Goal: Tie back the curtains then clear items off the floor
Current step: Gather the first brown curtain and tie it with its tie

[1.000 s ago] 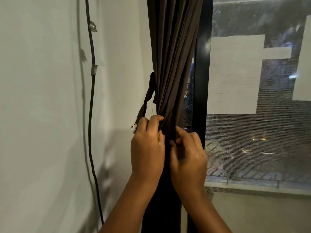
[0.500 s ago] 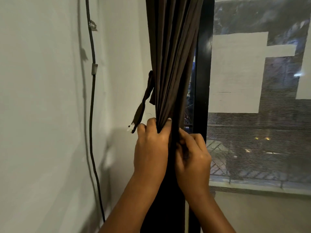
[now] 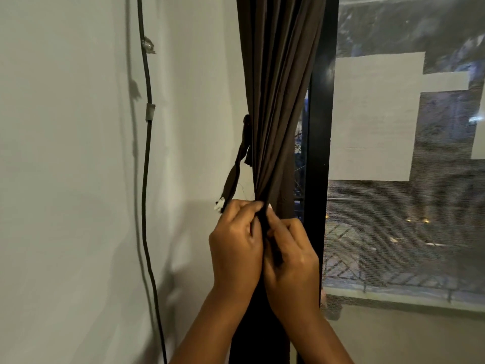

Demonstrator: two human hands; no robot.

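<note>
— Where's the curtain (image 3: 275, 101)?
— At twelve o'clock, bunched beside the window frame (image 3: 321, 153).
— The hands?
— Left hand (image 3: 236, 245) and right hand (image 3: 291, 256) both clamp its folds; the tie-back strap (image 3: 235, 177) seems loose at eleven.

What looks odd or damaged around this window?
The dark fabric tie-back strap hangs loose beside the gathered brown curtain, its end frayed white. White paper sheets cover the glass, and a black cable is taped to the wall.
</note>
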